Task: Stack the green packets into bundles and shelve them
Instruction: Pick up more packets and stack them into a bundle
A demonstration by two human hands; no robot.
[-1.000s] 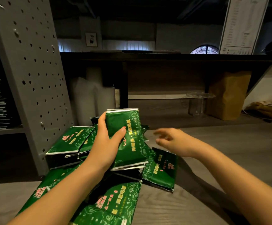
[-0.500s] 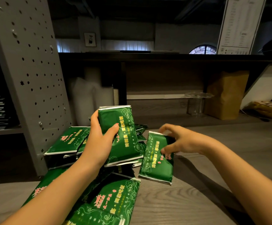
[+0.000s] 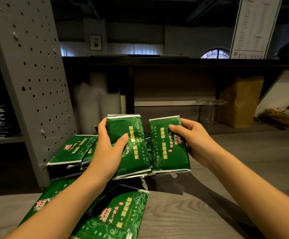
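Left hand (image 3: 108, 150) grips bundle (image 3: 131, 144); right hand (image 3: 194, 144) pinches packet (image 3: 166, 145) alongside, likely to stack it on.

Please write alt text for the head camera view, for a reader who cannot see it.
The left hand grips a bundle of green packets while the right hand holds one green packet beside it, above loose packets on a wooden table.
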